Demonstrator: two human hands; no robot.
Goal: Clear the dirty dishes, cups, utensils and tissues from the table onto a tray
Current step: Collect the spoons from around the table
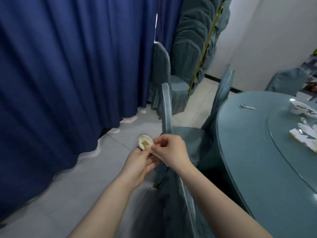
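From the head view, I judge I am mid-carry, turned away from the round table (248, 152) with no tray in sight. My left hand (139, 163) grips what looks like a small white spoon or cup (145, 142) smeared with greenish residue, and my right hand (172, 151) pinches its near edge; both are held over the floor beside a covered chair (167, 107). Next I need to find the tray and set this piece down level. Still on the table: a white spoon (247, 107), a dirty bowl (297, 107) holding dark scraps, and crumpled tissues (304, 137).
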